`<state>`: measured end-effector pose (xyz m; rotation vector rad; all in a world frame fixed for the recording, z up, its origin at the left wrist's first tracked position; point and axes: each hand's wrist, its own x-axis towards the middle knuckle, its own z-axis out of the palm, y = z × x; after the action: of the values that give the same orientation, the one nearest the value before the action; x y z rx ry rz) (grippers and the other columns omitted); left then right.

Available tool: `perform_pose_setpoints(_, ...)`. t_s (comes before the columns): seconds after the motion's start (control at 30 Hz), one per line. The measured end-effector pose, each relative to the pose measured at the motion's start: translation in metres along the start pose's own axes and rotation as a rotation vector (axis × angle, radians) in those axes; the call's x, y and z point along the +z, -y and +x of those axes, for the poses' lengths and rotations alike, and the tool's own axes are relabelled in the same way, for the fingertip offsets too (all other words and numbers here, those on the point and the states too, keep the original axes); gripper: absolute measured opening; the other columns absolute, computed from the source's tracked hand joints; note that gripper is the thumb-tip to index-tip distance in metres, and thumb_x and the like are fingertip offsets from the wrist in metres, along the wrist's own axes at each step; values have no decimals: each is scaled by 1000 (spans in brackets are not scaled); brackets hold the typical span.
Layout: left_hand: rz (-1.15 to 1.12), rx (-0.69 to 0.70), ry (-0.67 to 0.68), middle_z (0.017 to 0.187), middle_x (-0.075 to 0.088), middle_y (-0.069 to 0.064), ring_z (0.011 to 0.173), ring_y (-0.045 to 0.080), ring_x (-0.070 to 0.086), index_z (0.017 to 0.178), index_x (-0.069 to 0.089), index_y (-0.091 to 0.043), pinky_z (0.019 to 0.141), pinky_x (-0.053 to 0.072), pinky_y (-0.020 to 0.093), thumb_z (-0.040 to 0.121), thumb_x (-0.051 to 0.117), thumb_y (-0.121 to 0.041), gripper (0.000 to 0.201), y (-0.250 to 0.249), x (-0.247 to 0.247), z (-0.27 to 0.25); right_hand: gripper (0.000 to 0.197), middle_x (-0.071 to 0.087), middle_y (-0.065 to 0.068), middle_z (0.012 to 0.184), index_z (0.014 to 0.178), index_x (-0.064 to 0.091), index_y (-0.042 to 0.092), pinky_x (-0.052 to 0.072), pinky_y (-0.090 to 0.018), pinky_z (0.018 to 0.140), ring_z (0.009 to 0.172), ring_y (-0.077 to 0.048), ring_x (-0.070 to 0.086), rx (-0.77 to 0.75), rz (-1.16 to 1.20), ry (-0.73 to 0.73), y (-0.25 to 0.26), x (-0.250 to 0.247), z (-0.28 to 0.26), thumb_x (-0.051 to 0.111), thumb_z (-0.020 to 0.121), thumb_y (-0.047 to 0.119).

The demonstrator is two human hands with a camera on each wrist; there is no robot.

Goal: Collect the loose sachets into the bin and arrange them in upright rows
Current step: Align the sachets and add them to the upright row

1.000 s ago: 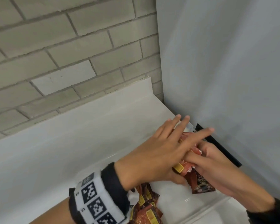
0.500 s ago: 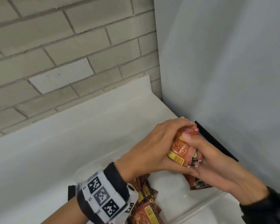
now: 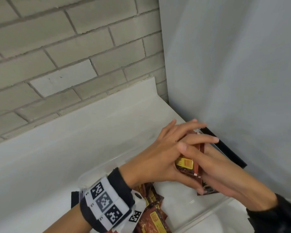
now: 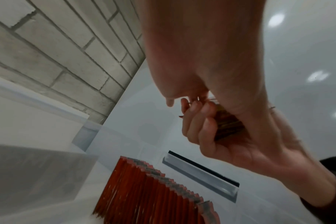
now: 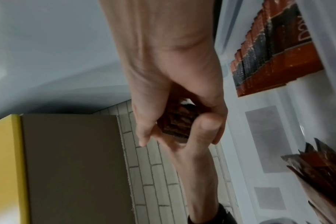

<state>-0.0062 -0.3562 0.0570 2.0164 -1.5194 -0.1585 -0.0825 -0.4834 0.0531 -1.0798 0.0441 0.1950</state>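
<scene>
Both hands grasp one stack of sachets (image 3: 187, 163) between them, above the bin (image 3: 97, 170). Left hand (image 3: 160, 158) lies over the top of the stack, fingers extended across it toward the right wall, thumb under the near edge. Right hand (image 3: 213, 167) cups the stack from below and from the right, fingers curled round it; its thumb presses on top, over the left fingers. In the left wrist view the right fingers (image 4: 194, 125) wrap the stack's edge (image 4: 227, 124). In the right wrist view the stack (image 5: 177, 121) shows dark between the two hands. Stack is held roughly flat, yellow label facing up. Bin is clear plastic, on a white counter (image 3: 57, 157) in the corner of a brick wall (image 3: 65, 47) and a plain grey wall (image 3: 233, 64). Inside the bin: a row (image 4: 150, 192) of red sachets stands upright, packed edge to edge, below the hands; a loose pile (image 3: 151, 214) of sachets lies near the left wrist, some tilted. One more sachet (image 3: 207, 189) is partly hidden under the right hand. A black strip (image 3: 225, 147) lies against the grey wall, just beyond the hands. Left wrist carries a marker band (image 3: 106, 204).
</scene>
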Motion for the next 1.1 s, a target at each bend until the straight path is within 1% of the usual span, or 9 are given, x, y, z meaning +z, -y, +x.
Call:
perform_pose_setpoints(0.17, -54, 7, -22, 137, 41, -3, 138, 11, 29, 125, 55, -26, 111, 27, 50, 67, 86, -31, 66, 2, 4, -2, 45, 71, 3, 108, 99, 71, 31, 54, -21, 79, 108, -10, 65, -4, -72, 21, -4, -1, 0, 86, 58, 43)
perform_pose_setpoints(0.3, -38, -10, -63, 131, 46, -5, 137, 7, 33, 120, 50, -23, 117, 16, 47, 65, 86, -32, 66, 2, 7, -1, 44, 72, 3, 105, 116, 59, 23, 54, -20, 75, 105, -8, 66, 45, -84, 6, -7, -5, 0, 69, 72, 24)
perform_pose_setpoints(0.4, -25, -18, -79, 129, 50, -4, 136, 7, 35, 123, 52, -18, 118, 13, 43, 67, 85, -31, 66, 2, 6, -1, 40, 74, -3, 98, 105, 67, 23, 55, -22, 68, 97, -13, 69, 67, 38, 2, -7, -10, 0, 75, 66, 19)
perform_pose_setpoints(0.53, -63, -86, 3, 139, 46, -8, 131, 0, 37, 143, 16, -40, 120, 9, 39, 65, 85, -35, 104, -4, 5, 3, 32, 68, -11, 81, 99, 60, 6, 55, -27, 58, 75, -19, 69, 87, 86, -52, -10, -22, 4, 66, 67, 3)
perform_pose_setpoints(0.63, -108, -130, 76, 148, 37, -2, 134, -8, 23, 138, -8, -54, 119, 13, 41, 58, 89, -36, 127, -5, 5, 6, 29, 67, -15, 82, 93, 66, 6, 57, -28, 62, 73, -21, 68, 88, 70, -83, -10, -28, 4, 71, 66, -3)
perform_pose_setpoints(0.7, -188, -161, 91, 151, 31, 2, 139, 0, 24, 140, -12, -54, 117, 21, 43, 58, 89, -34, 132, -4, 4, 9, 23, 71, -15, 88, 89, 72, 8, 58, -28, 65, 78, -23, 70, 67, 59, -117, -8, -34, 2, 67, 66, 4)
perform_pose_setpoints(0.87, -363, -325, -36, 132, 49, -9, 118, -4, 50, 144, 18, -37, 100, 40, 15, 80, 70, -37, 83, 7, -7, 16, 46, 70, -19, 107, 100, 74, 12, 58, -30, 73, 96, -31, 69, 13, 10, -140, -3, -55, -4, 86, 56, 18)
perform_pose_setpoints(0.97, -456, -391, -71, 109, 62, -4, 100, 7, 60, 133, 49, -22, 92, 50, 33, 83, 67, -28, 54, 13, -10, 16, 62, 69, -16, 113, 110, 70, 16, 58, -31, 78, 102, -30, 68, 15, -16, -157, -3, -63, -5, 89, 53, 27)
perform_pose_setpoints(1.1, -645, -437, -81, 105, 64, 15, 93, 28, 62, 122, 61, -14, 89, 51, 39, 82, 70, -7, 42, 15, -8, 15, 69, 69, -11, 115, 120, 62, 28, 57, -31, 75, 102, -28, 68, -28, 37, -153, -6, -63, -4, 87, 57, 23)
